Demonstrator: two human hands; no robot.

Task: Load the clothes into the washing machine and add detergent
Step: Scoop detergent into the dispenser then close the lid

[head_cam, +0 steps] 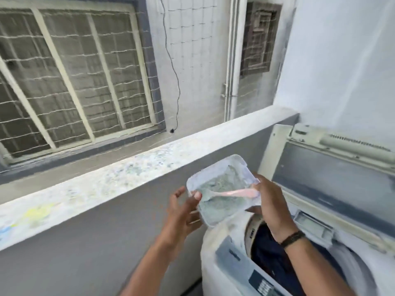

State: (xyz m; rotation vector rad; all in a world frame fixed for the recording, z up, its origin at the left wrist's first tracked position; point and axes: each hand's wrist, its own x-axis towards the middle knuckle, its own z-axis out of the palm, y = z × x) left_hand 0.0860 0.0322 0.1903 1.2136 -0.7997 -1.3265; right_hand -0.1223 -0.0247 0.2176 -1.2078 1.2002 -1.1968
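An open white plastic tub of pale blue-green detergent powder (222,184) hangs in the air, tilted toward me, just left of the washing machine (222,265). A pink spoon (237,192) lies in the powder. My left hand (183,212) holds the tub's near left corner, thumb over the rim. My right hand (269,201) grips the tub's right side at the spoon's handle. The top-loader's lid (333,176) stands raised, and dark blue clothes (271,253) fill the drum under my right wrist.
A speckled parapet ledge (128,167) runs diagonally on the left above a grey wall (89,236). Beyond it are a netted window (70,77), a dangling black cable (174,67) and a drainpipe (232,60). A white wall (342,60) stands behind the machine.
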